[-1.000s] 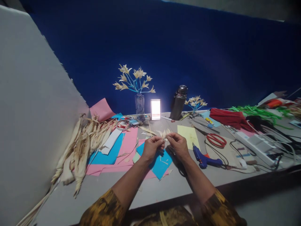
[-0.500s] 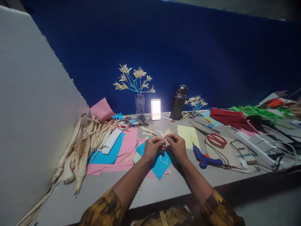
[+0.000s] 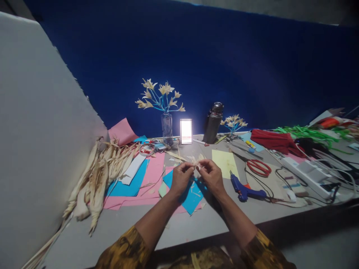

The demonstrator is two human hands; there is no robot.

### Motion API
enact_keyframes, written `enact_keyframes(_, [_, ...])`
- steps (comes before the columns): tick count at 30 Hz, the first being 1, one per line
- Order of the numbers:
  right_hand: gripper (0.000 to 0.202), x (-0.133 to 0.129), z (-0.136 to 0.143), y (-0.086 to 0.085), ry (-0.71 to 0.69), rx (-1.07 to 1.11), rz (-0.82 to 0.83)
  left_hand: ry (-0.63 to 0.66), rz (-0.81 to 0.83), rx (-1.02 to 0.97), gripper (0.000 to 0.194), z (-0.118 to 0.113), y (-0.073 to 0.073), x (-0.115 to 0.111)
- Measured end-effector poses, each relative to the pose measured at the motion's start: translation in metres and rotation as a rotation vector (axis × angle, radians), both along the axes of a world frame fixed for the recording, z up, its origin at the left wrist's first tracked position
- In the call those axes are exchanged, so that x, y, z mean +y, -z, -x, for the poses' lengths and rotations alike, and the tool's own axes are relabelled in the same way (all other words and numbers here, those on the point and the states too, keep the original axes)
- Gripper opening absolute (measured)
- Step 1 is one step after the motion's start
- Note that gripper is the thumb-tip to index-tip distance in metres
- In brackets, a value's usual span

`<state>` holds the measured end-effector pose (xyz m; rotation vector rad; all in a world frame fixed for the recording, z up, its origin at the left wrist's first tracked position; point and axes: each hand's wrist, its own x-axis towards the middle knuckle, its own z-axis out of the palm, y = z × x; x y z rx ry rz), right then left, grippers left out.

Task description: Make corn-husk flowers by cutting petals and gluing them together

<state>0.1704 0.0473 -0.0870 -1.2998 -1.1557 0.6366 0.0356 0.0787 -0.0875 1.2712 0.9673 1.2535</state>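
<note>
Pale husk piece, pinched from both sides at centre frame

Just above the middle of the blue sheet (image 3: 190, 201), I have the pale husk piece (image 3: 201, 158) between my hands. Thumb and forefinger of my left hand (image 3: 181, 179) are closed together on its near end; those of my right hand (image 3: 212, 176) are clamped on it too, from the right. My fingers cover most of it, so its exact shape, and perhaps a thin strand at the base, is hard to make out.

I judge this step to be close fingertip shaping or fastening. The next move calls for a light, steady pinch on one side while the other makes a small adjustment; such dry, thin stuff could split if I pull hard.

Just right of centre lies yellow paper (image 3: 224, 162), with red-handled scissors (image 3: 259, 168) beyond it and a blue glue gun (image 3: 244, 189) below them, its nozzle towards me and the paper. Dark cords (image 3: 254, 177) loop around there and could snag my right forearm. At left of the frame sits a heap of husks (image 3: 98, 175). A glass vase (image 3: 166, 129) and a dark flask (image 3: 213, 125) stand upper centre, behind my work, out of the way.
</note>
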Motion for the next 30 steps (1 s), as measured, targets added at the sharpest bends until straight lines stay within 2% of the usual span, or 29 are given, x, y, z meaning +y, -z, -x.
enact_keyframes(4, [0.023,-0.006,-0.005,-0.002,-0.055,-0.018,0.024,0.007,-0.034,-0.046,0.005,0.001,-0.004,-0.001])
enact_keyframes(9, [0.016,-0.014,-0.009,-0.002,-0.087,-0.136,0.026,0.139,0.100,-0.143,0.014,0.000,-0.004,-0.002])
enact_keyframes(15, [0.015,-0.018,-0.009,-0.007,-0.069,-0.154,0.006,0.244,0.253,-0.260,0.029,-0.001,-0.007,-0.005])
enact_keyframes(23, [0.012,-0.023,-0.018,-0.006,-0.045,-0.189,0.016,0.139,0.167,-0.138,0.024,0.003,-0.003,0.003])
enact_keyframes(27, [0.013,-0.029,-0.025,-0.005,-0.035,-0.175,0.057,0.210,0.261,-0.207,0.027,0.002,-0.005,0.002])
enact_keyframes(30, [0.013,-0.032,-0.024,-0.007,-0.037,-0.207,0.030,0.269,0.313,-0.246,0.030,0.000,-0.008,-0.002])
